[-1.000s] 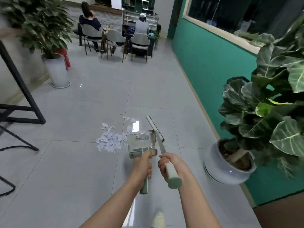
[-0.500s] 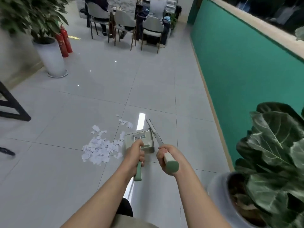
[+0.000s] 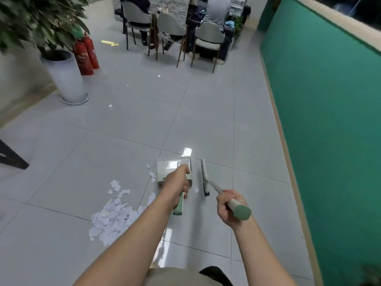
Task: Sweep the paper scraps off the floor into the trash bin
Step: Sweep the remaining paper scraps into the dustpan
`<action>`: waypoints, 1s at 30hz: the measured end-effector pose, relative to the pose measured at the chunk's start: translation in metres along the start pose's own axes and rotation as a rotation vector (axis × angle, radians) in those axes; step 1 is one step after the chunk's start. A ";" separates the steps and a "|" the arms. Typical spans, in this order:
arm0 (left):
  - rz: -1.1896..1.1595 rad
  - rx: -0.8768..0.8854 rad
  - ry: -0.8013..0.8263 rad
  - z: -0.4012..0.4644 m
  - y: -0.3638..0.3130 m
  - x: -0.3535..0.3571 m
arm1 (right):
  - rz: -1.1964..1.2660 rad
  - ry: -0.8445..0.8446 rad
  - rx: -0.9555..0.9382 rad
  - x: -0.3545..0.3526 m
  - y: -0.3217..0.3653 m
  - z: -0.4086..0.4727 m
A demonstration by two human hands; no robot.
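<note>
- Grey tiled floor [image 3: 127, 124]: fills most of my view; a green wall [image 3: 329, 100] borders it on the right.
- Potted plant [image 3: 66, 79]: stands far left, two red fire extinguishers [image 3: 85, 53] just beside its white pot.
- Paper scraps [image 3: 112, 215]: a loose white pile on the floor, left of my left forearm; a few strays lie near the dustpan.
- Dustpan [image 3: 171, 169]: my left hand [image 3: 177, 185] has its fingers curled tight round the green handle.
- Brush [image 3: 205, 177]: head just right of the dustpan, apart from it; my right hand [image 3: 228, 206] is wrapped firmly round the handle near its green end.
</note>
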State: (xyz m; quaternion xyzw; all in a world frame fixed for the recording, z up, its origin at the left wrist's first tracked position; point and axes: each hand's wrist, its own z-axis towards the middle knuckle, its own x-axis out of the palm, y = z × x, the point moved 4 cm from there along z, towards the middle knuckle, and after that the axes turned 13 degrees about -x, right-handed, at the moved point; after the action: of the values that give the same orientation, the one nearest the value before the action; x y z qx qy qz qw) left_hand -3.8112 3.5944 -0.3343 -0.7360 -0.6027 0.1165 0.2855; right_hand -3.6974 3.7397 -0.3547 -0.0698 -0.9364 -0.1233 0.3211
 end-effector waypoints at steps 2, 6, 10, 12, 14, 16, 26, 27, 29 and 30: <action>-0.002 0.005 -0.012 0.015 -0.019 0.004 | -0.044 -0.065 0.030 0.018 0.007 0.028; -0.067 0.000 -0.064 0.054 -0.046 0.008 | -0.449 -0.261 0.099 0.045 0.013 0.077; -0.187 -0.057 -0.121 0.089 -0.056 0.016 | -0.764 -0.388 0.093 0.048 0.032 0.123; -0.254 -0.093 -0.175 0.099 -0.059 0.021 | -0.808 -0.402 0.133 0.056 0.034 0.142; -0.331 -0.112 -0.230 0.107 -0.062 0.025 | -0.827 -0.409 0.206 0.070 0.026 0.161; -0.405 -0.110 -0.306 0.112 -0.063 0.024 | -0.833 -0.405 0.278 0.086 0.010 0.178; -0.848 -0.147 -0.859 0.054 0.025 -0.035 | -1.159 -0.329 0.623 0.064 -0.080 0.166; -0.881 -0.151 -0.902 0.046 0.035 -0.040 | -1.204 -0.310 0.642 0.060 -0.086 0.161; -0.919 -0.162 -0.988 0.033 0.054 -0.047 | -1.250 -0.269 0.658 0.059 -0.097 0.152; -0.930 -0.163 -1.021 0.028 0.062 -0.049 | -1.251 -0.251 0.663 0.061 -0.101 0.148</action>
State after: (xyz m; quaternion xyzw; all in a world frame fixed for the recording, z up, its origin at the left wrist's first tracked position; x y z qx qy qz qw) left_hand -3.7869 3.5483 -0.4008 -0.2734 -0.9212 0.2681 -0.0697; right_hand -3.8529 3.6867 -0.4485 0.5674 -0.8190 0.0157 0.0844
